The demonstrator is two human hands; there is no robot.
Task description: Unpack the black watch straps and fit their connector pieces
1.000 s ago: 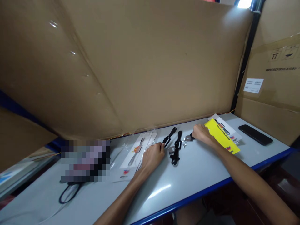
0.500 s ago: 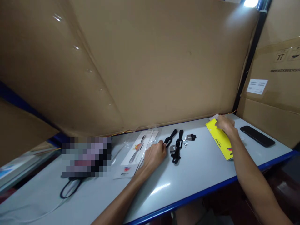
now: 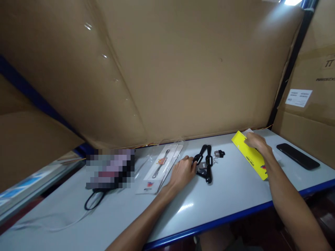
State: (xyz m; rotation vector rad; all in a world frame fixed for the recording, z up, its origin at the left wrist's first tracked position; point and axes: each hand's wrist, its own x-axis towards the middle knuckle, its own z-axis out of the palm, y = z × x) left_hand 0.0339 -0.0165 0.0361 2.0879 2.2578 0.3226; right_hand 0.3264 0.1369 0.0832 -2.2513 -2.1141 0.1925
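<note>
My left hand (image 3: pixel 184 170) is closed around the lower end of a black spokeshave (image 3: pixel 202 152), which lies slanted on the table; its far handle shows beyond my fingers. A second black spokeshave (image 3: pixel 208 167) lies right beside it, the far ends almost touching. Under and between them are a grey metal blade (image 3: pixel 203 165) and a dark part, partly hidden. Small silver screws (image 3: pixel 215 160) and a black clamp piece (image 3: pixel 221 153) with another blade lie to the right. My right hand (image 3: pixel 255 141) grips the upper part of a yellow printed card (image 3: pixel 248 153), with whitish packaging behind it.
Clear bags holding white cards printed with a spokeshave (image 3: pixel 161 164) lie left of my left hand. Further left is a blurred-out item (image 3: pixel 110 170) with a black loop. A black oblong case (image 3: pixel 297 156) lies at the right. Cardboard (image 3: pixel 183 69) walls the table's back.
The view has swung left, so everything sits further right. The spokeshave in my left hand has tilted, its far end now closer to the other one. My right hand still grips the yellow card.
</note>
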